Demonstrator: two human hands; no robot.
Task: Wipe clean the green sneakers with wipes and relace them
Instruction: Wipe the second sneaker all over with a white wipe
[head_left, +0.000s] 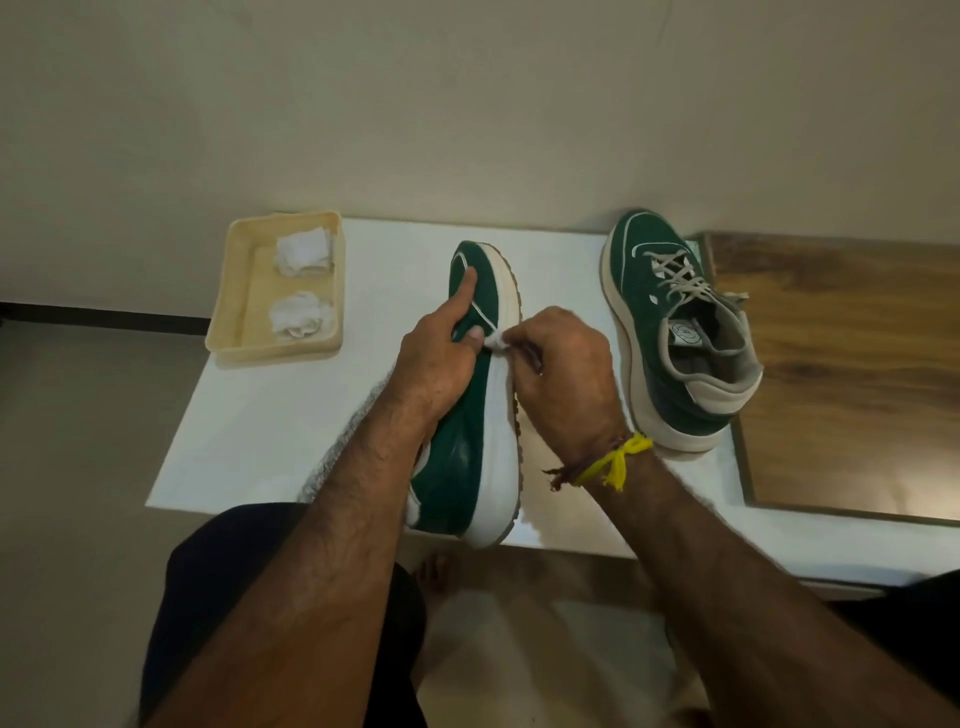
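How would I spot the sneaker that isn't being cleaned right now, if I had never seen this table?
Start at the white table and go to its right edge, beside the brown wooden surface. The untouched sneaker stands there upright on its sole, apart from both hands. Unlike the sneaker on its side in the middle, it shows grey laces and an open collar.
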